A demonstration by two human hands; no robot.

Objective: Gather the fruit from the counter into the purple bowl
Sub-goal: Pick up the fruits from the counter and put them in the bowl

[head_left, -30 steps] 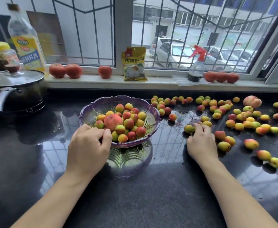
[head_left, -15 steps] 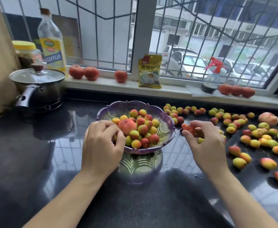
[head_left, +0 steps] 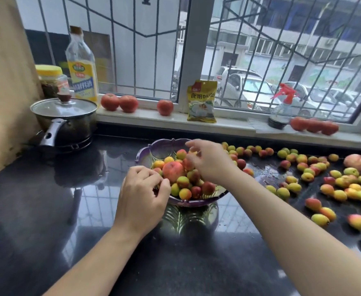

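Observation:
The purple bowl point(head_left: 151, 149) stands on the black counter point(head_left: 47, 210), heaped with small red, yellow and green fruit and one large peach point(head_left: 172, 170). My left hand point(head_left: 142, 195) grips the bowl's near left rim, fingers curled over the edge. My right hand point(head_left: 209, 161) hovers over the fruit at the bowl's far right side, its fingers spread and loose; I see nothing held in them. Several small fruit point(head_left: 341, 184) lie scattered over the wet counter to the right, with a second big peach point(head_left: 356, 162) among them.
A lidded pot point(head_left: 66, 122) sits at the back left beside a tan wall. On the window sill stand an oil bottle point(head_left: 81, 67), a jar point(head_left: 51, 82), tomatoes point(head_left: 119, 102), a yellow packet point(head_left: 201, 101) and a spray bottle point(head_left: 281, 110).
My right hand picked small fruit off the counter and swung left over the bowl, where its fingers have spread. My left hand stayed on the bowl's rim.

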